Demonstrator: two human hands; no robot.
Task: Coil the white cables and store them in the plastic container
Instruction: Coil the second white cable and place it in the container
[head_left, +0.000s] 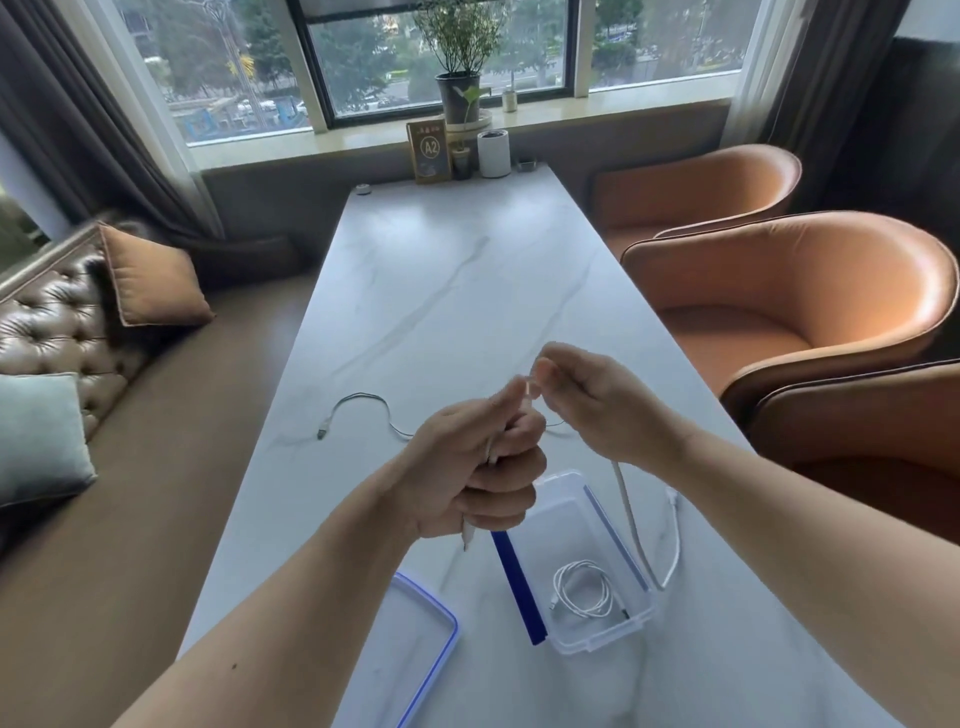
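Long white marble table (457, 291), open clear plastic container (597, 631) near its front edge holding one coiled white cable (582, 590), left hand (467, 478) fisted around a second white cable (631, 512), right hand (597, 402) pinching its end above the container

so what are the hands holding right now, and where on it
Both hold one white cable: the left hand is fisted around gathered loops, the right hand pinches a strand just above the fist. The rest trails to the table.
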